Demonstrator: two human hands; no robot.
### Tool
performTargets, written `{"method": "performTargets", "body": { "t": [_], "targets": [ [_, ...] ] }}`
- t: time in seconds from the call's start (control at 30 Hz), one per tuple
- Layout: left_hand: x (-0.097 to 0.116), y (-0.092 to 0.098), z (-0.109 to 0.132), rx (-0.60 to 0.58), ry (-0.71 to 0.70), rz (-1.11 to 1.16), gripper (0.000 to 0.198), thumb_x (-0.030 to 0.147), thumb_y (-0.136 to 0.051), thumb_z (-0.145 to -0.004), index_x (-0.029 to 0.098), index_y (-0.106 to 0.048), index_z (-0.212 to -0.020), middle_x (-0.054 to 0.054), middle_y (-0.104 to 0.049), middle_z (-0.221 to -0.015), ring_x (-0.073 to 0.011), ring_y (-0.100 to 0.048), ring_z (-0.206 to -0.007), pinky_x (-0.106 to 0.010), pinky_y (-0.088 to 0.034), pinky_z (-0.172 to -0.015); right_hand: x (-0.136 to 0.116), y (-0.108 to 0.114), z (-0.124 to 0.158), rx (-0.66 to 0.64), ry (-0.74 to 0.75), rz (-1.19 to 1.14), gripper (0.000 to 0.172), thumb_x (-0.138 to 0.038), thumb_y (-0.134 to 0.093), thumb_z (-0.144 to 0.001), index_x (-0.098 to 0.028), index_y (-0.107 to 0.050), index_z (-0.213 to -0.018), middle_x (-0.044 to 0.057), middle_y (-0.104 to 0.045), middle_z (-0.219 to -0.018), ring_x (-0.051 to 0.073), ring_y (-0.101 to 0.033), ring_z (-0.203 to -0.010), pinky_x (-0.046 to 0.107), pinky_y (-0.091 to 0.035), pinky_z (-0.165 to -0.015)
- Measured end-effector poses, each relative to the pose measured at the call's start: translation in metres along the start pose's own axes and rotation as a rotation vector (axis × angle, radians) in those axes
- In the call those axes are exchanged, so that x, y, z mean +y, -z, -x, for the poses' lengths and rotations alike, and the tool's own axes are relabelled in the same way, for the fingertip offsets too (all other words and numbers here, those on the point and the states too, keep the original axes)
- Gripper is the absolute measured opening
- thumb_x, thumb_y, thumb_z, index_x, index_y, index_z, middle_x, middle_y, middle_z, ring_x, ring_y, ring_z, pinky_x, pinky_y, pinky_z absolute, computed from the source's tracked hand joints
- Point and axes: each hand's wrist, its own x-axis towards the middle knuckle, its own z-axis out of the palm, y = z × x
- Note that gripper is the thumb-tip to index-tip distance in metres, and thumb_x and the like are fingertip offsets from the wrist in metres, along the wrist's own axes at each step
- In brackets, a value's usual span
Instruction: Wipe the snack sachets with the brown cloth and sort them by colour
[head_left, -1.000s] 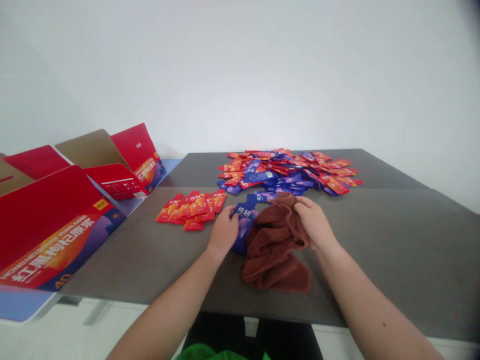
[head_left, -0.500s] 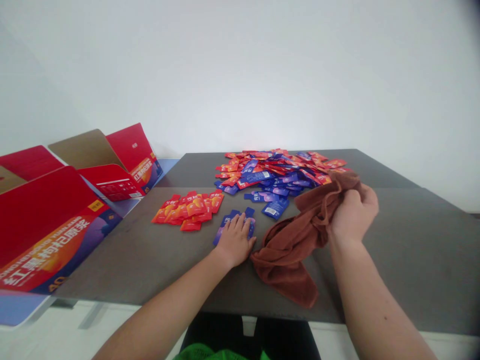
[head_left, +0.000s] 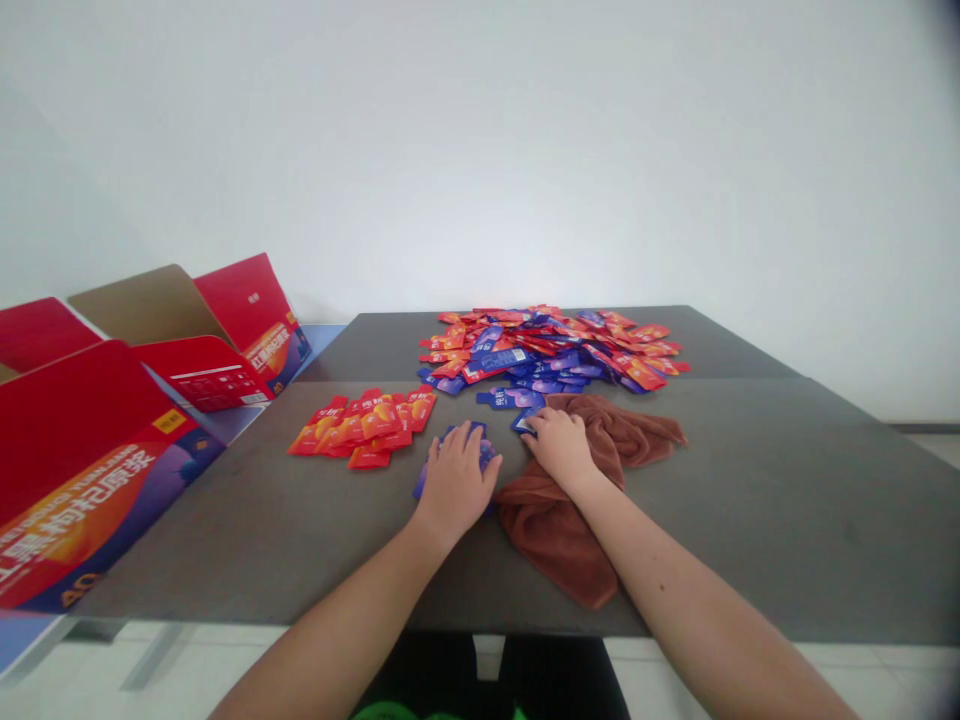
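Observation:
My left hand [head_left: 455, 490] lies with its fingers spread over several blue-purple spouted sachets [head_left: 480, 430] on the table. Most of those sachets are covered by the palm. My right hand [head_left: 559, 448] reaches in from the right, its fingertips on another blue sachet [head_left: 520, 421]; the fingers are apart and rest on it without gripping. Beneath the right wrist a crumpled brown cloth [head_left: 559, 540] is spread on the table, not held by either hand. Just beyond the right hand lies a further blue sachet [head_left: 511, 398].
A mixed heap of red and blue sachets [head_left: 547, 345] covers the back middle of the grey table [head_left: 750, 520]. Overlapping red-orange sachets [head_left: 367, 425] form a smaller group left of my hands. Open red cartons [head_left: 82, 440] stand at the left, on a lower blue surface [head_left: 322, 345].
My right hand has let go of the brown cloth, which now lies flatter on the table. It has moved left onto a blue sachet. My left hand stays on its sachets.

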Motion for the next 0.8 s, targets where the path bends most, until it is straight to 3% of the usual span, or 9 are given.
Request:
{"method": "performTargets", "body": {
  "t": [0.17, 0.3, 0.43, 0.57, 0.67, 0.73, 0.8],
  "targets": [
    [0.003, 0.008, -0.005, 0.045, -0.028, 0.463, 0.031, 0.026, -0.05, -0.089, 0.016, -0.06, -0.117, -0.012, -0.063, -0.122, -0.0245, -0.056, -0.117, -0.041, -0.042, -0.103, 0.003, 0.011, 0.001, 0.026, 0.005, 0.006, 0.027, -0.018, -0.043, -0.093, -0.016, -0.07, -0.091, 0.012, -0.071, -0.096, 0.023, -0.062, -0.092, 0.037, -0.031, -0.082],
    [0.01, 0.014, -0.003, -0.184, 0.272, 1.205, 0.029, 0.037, -0.051, -0.09, 0.018, -0.062, -0.109, -0.01, -0.069, -0.105, -0.0196, -0.067, -0.087, -0.035, -0.051, -0.084, 0.006, 0.034, 0.011, 0.225, -0.011, -0.169, 0.03, -0.019, -0.04, -0.094, -0.017, -0.07, -0.097, 0.01, -0.072, -0.101, 0.022, -0.064, -0.093, 0.036, -0.033, -0.082],
    [0.017, 0.021, -0.006, -0.383, 0.538, 1.826, 0.039, 0.049, -0.047, -0.092, 0.02, -0.055, -0.117, -0.011, -0.067, -0.114, -0.0182, -0.068, -0.091, -0.031, -0.053, -0.081, -0.005, 0.049, 0.027, 0.398, 0.143, -0.447, 0.024, -0.021, -0.047, -0.093, -0.02, -0.071, -0.094, 0.006, -0.074, -0.098, 0.019, -0.065, -0.093, 0.035, -0.036, -0.082],
    [0.016, 0.027, -0.012, -0.42, 0.575, 2.041, 0.046, 0.048, -0.038, -0.095, 0.012, -0.062, -0.111, -0.013, -0.067, -0.114, -0.0189, -0.067, -0.097, -0.028, -0.054, -0.08, -0.028, 0.053, 0.041, 0.383, 0.47, -0.517, 0.022, -0.021, -0.049, -0.093, -0.023, -0.07, -0.095, 0.004, -0.074, -0.098, 0.017, -0.065, -0.089, 0.036, -0.037, -0.085],
    [0.008, 0.032, -0.015, -0.307, 0.593, 2.075, 0.047, 0.044, -0.036, -0.096, 0.009, -0.064, -0.114, -0.014, -0.068, -0.114, -0.0188, -0.066, -0.099, -0.026, -0.054, -0.079, -0.033, 0.054, 0.042, 0.294, 0.617, -0.547, 0.018, -0.027, -0.052, -0.092, -0.023, -0.068, -0.1, 0.005, -0.072, -0.106, 0.018, -0.063, -0.098, 0.037, -0.038, -0.09],
    [0.002, 0.036, -0.015, -0.192, 0.568, 2.09, 0.046, 0.043, -0.037, -0.096, 0.011, -0.063, -0.116, -0.012, -0.068, -0.115, -0.0186, -0.066, -0.099, -0.028, -0.055, -0.081, -0.025, 0.054, 0.04, 0.236, 0.53, -0.535, 0.02, -0.033, -0.053, -0.091, -0.022, -0.068, -0.1, 0.007, -0.068, -0.111, 0.02, -0.06, -0.104, 0.039, -0.039, -0.092],
    [-0.003, 0.04, -0.016, -0.131, 0.539, 2.097, 0.046, 0.044, -0.037, -0.096, 0.013, -0.063, -0.118, -0.01, -0.067, -0.118, -0.018, -0.067, -0.096, -0.03, -0.055, -0.082, -0.01, 0.05, 0.039, 0.139, 0.349, -0.438, 0.026, -0.041, -0.057, -0.087, -0.02, -0.067, -0.099, 0.011, -0.065, -0.115, 0.025, -0.058, -0.107, 0.043, -0.039, -0.092]
  ]
}}
